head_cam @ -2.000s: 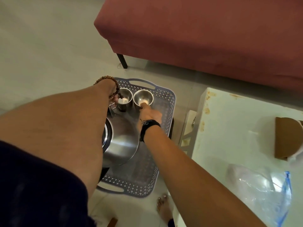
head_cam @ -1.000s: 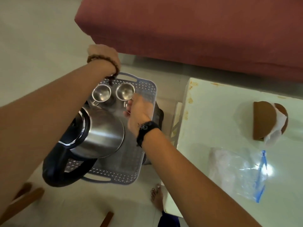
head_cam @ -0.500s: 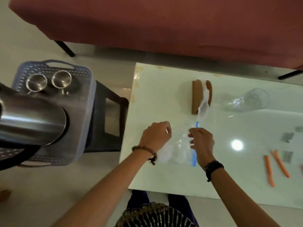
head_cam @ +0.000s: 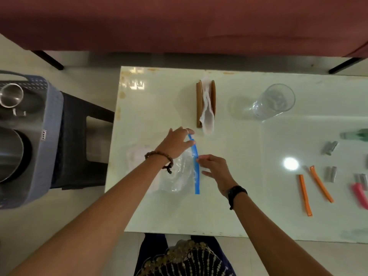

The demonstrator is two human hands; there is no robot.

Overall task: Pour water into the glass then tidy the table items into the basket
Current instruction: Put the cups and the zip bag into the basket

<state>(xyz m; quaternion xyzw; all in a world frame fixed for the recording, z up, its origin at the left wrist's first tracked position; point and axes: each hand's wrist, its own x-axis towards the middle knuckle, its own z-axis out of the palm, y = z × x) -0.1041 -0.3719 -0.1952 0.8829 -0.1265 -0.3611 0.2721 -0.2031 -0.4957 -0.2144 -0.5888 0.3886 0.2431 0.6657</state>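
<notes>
Both hands' fingertips on zip bag [head_cam: 180,172], left hand [head_cam: 176,143], right hand [head_cam: 214,169]

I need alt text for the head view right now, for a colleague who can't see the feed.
Both hands are at a clear zip bag on a white table: the left hand lies over its blue seal strip, the right hand touches the strip. Farther back are a napkin holder and a glass; a basket sits left.

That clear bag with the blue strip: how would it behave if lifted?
The bag looks thin and crinkled, so it would probably flop and sag. Its glossy film may feel slippery. The blue strip lies straight, so it is likely the stiffest part to hold.
</notes>
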